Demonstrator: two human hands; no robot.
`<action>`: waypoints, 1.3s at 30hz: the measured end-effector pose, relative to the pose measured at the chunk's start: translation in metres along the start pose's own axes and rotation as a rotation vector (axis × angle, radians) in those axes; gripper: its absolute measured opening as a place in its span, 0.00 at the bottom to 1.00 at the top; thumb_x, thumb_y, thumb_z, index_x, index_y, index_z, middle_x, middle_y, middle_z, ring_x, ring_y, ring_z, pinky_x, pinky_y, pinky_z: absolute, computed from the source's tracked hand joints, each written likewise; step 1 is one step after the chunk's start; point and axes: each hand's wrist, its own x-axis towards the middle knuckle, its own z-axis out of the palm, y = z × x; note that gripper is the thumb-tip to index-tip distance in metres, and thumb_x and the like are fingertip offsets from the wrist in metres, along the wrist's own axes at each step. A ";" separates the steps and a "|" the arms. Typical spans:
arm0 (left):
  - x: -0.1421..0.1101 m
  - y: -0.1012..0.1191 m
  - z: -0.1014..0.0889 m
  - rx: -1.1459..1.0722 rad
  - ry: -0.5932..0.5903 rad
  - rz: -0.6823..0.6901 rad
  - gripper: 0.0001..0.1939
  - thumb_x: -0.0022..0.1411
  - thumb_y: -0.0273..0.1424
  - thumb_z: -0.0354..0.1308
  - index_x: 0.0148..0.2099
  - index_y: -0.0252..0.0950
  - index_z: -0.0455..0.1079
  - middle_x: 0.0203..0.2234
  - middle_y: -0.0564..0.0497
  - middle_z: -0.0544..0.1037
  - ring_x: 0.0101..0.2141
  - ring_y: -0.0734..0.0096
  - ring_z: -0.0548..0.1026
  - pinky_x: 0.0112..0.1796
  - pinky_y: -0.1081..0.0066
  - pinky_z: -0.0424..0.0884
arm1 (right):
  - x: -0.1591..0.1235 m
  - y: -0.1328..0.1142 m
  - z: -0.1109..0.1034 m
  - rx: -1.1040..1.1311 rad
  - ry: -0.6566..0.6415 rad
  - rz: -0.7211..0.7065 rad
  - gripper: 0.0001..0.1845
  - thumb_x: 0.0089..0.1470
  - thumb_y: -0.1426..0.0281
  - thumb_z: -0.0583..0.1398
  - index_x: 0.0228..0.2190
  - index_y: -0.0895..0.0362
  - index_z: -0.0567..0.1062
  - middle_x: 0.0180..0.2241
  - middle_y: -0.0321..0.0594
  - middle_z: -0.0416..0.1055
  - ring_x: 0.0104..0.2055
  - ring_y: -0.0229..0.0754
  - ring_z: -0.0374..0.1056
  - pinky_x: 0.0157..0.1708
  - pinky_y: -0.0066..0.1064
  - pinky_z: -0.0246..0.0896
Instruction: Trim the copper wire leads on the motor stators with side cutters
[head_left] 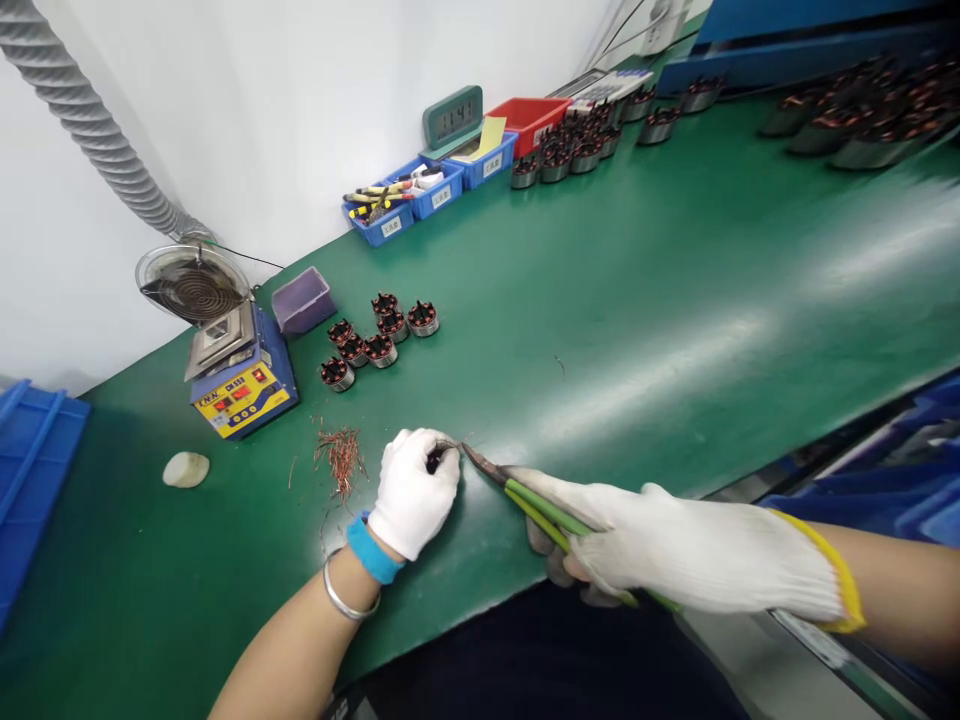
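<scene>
My left hand (416, 490), in a white glove, is closed around a small motor stator (435, 458); only a dark, coppery bit of it shows between the fingers. My right hand (637, 535), gloved in white knit with a yellow cuff, grips green-handled pliers (536, 505). The tips of the pliers point left and lie close to the fingers of my left hand; whether they touch a wire there I cannot tell. Left of my left hand lies a heap of copper wire clippings (342, 460). Beyond it stand several wound stators (380, 350) in a cluster.
A blue-yellow control unit (244, 385), a purple bin (304, 300) and a white round piece (186, 469) are at the left. Along the wall stand blue trays (390, 228), a clock (454, 118) and a red bin (525, 118). More stators (870, 120) fill the far right.
</scene>
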 end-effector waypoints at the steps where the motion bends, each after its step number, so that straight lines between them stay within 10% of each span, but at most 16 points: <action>1: 0.000 0.000 0.000 -0.001 -0.001 -0.002 0.05 0.58 0.24 0.55 0.31 0.38 0.70 0.27 0.53 0.75 0.33 0.66 0.68 0.40 0.67 0.63 | 0.000 -0.002 0.000 0.004 0.003 0.012 0.37 0.50 0.68 0.57 0.61 0.51 0.56 0.39 0.40 0.73 0.30 0.38 0.68 0.26 0.26 0.62; 10: 0.001 0.001 -0.001 0.004 -0.015 -0.001 0.05 0.58 0.25 0.54 0.31 0.37 0.70 0.27 0.52 0.74 0.33 0.66 0.67 0.39 0.65 0.63 | 0.002 -0.018 -0.001 0.131 0.006 0.094 0.45 0.47 0.71 0.57 0.65 0.52 0.50 0.33 0.36 0.68 0.29 0.38 0.69 0.31 0.30 0.67; 16: -0.001 0.000 -0.001 -0.065 0.025 -0.033 0.03 0.55 0.26 0.55 0.31 0.37 0.70 0.27 0.51 0.74 0.33 0.65 0.69 0.38 0.64 0.65 | 0.003 -0.017 -0.005 -0.166 0.078 0.135 0.40 0.53 0.65 0.54 0.66 0.45 0.49 0.40 0.41 0.72 0.30 0.41 0.72 0.35 0.35 0.68; 24: -0.002 -0.023 -0.004 -0.693 0.500 -0.080 0.19 0.67 0.43 0.47 0.51 0.36 0.65 0.48 0.44 0.72 0.47 0.63 0.72 0.50 0.62 0.68 | 0.019 -0.012 0.001 -1.138 0.637 -0.150 0.31 0.51 0.60 0.56 0.55 0.61 0.67 0.41 0.54 0.69 0.39 0.57 0.67 0.34 0.43 0.60; 30: 0.001 -0.038 0.002 -0.700 0.564 -0.089 0.22 0.67 0.47 0.48 0.54 0.38 0.65 0.52 0.44 0.70 0.48 0.62 0.72 0.51 0.61 0.68 | 0.060 -0.064 0.012 -1.131 0.569 -0.541 0.36 0.44 0.48 0.62 0.49 0.58 0.69 0.42 0.48 0.69 0.41 0.51 0.66 0.38 0.42 0.62; 35: -0.001 -0.039 0.000 -0.683 0.599 -0.119 0.22 0.66 0.48 0.49 0.54 0.40 0.64 0.52 0.45 0.69 0.47 0.63 0.73 0.53 0.60 0.67 | 0.064 -0.069 0.006 -0.968 0.568 -0.346 0.25 0.42 0.50 0.62 0.37 0.54 0.74 0.37 0.43 0.73 0.34 0.49 0.71 0.27 0.34 0.61; 39: 0.001 -0.034 0.003 -0.705 0.582 -0.140 0.24 0.64 0.49 0.51 0.54 0.39 0.63 0.52 0.44 0.69 0.49 0.60 0.72 0.55 0.57 0.66 | 0.042 -0.050 -0.051 -0.764 0.783 -0.070 0.20 0.41 0.55 0.64 0.36 0.50 0.75 0.37 0.39 0.75 0.39 0.49 0.72 0.30 0.32 0.61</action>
